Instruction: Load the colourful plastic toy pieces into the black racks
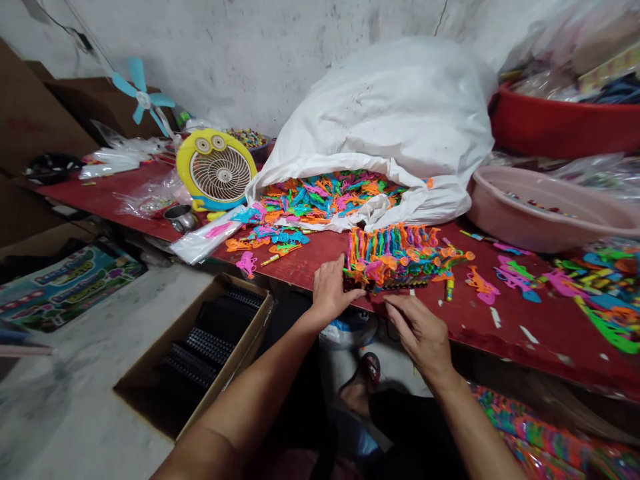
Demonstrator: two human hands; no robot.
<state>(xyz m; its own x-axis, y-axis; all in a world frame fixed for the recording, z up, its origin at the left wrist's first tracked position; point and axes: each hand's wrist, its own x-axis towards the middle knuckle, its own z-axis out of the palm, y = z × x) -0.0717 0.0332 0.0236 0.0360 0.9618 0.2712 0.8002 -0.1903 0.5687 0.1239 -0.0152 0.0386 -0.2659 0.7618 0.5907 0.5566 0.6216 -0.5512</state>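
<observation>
A dense row of multicoloured plastic toy pieces (397, 257) stands on a black strip (395, 284) at the front edge of the red table (500, 320). My left hand (333, 290) grips the left end of the strip, with its fingers against the row. My right hand (415, 330) hangs just below the strip's front side at the table edge, fingers curled. Whether it pinches something thin is hidden. Loose pink, orange and blue pieces (500, 280) lie to the right of the row, and more (265, 240) lie to its left.
A white sack (390, 113) spills coloured pieces (330, 197) onto the table. A pink basin (540, 210) and a red basin (560, 123) stand to the right. A yellow fan (216, 170) stands at left. Below left, an open cardboard box (195, 353) holds black strips.
</observation>
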